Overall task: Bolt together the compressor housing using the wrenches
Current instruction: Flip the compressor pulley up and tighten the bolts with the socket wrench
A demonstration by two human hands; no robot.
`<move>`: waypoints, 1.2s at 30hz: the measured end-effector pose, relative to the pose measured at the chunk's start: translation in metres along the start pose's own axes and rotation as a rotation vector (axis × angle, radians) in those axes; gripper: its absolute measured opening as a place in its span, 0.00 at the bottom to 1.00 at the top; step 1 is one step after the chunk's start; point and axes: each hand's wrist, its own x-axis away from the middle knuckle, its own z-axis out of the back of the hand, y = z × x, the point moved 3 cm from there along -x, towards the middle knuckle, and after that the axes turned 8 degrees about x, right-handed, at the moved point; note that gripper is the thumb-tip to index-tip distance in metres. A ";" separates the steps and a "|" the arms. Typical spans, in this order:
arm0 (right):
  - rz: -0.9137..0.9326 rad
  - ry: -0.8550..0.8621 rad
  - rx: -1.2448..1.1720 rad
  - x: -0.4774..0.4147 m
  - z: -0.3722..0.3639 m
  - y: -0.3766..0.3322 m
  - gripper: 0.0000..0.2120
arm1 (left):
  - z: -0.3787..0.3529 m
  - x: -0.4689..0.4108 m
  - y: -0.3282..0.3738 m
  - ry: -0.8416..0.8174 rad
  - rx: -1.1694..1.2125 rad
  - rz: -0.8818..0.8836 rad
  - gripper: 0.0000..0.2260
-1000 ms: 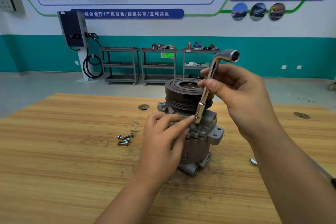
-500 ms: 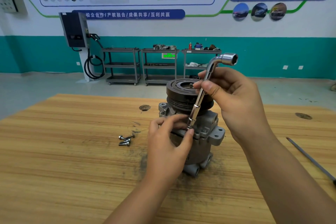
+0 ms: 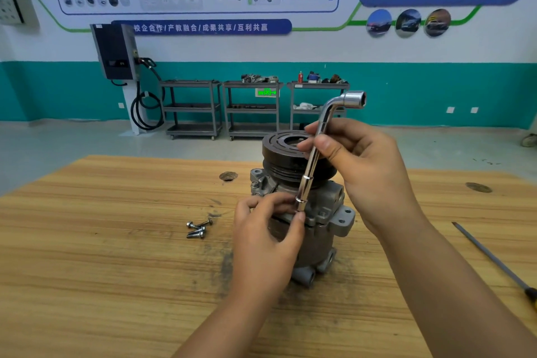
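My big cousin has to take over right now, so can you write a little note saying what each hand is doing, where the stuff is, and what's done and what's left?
Right hand: pinches the L-shaped socket wrench by its shaft, lower socket end down at the compressor housing.
Left hand: fingertips steady the wrench's lower end at the housing; the bolt there is hidden.
Compressor stands upright on the wooden table, black pulley on top.
Spare bolts: small loose pile on the table, left of the compressor.
A screwdriver lies at the right edge.
Done: cannot tell how many bolts are in.
Left: tighten this one, then fit the spares.
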 end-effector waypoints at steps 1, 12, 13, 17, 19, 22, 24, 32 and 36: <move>-0.011 -0.016 0.017 0.000 -0.001 0.000 0.10 | 0.000 0.000 0.000 -0.001 -0.003 -0.010 0.15; -0.065 -0.226 0.345 -0.013 -0.003 0.000 0.10 | 0.002 0.002 -0.003 -0.025 0.002 -0.034 0.17; -0.064 -0.236 0.348 -0.013 -0.003 0.000 0.11 | 0.002 0.002 -0.003 -0.031 0.018 -0.036 0.16; -0.075 -0.229 0.339 -0.012 0.001 0.002 0.09 | 0.010 -0.007 0.004 0.052 -0.006 -0.106 0.13; -0.081 -0.212 0.363 -0.012 0.002 0.004 0.06 | 0.017 -0.020 0.015 0.112 0.014 -0.197 0.12; -0.063 -0.175 0.359 -0.012 0.000 0.005 0.03 | 0.019 -0.045 0.039 0.150 0.063 -0.296 0.07; -0.055 -0.160 0.346 -0.012 -0.002 0.004 0.02 | 0.012 -0.060 0.052 0.086 0.175 -0.238 0.06; -0.045 -0.151 0.296 -0.012 -0.004 0.007 0.06 | -0.001 -0.088 0.048 -0.176 0.388 -0.087 0.07; -0.079 -0.254 0.244 -0.014 -0.001 0.008 0.08 | 0.004 -0.090 0.042 -0.253 0.381 -0.083 0.04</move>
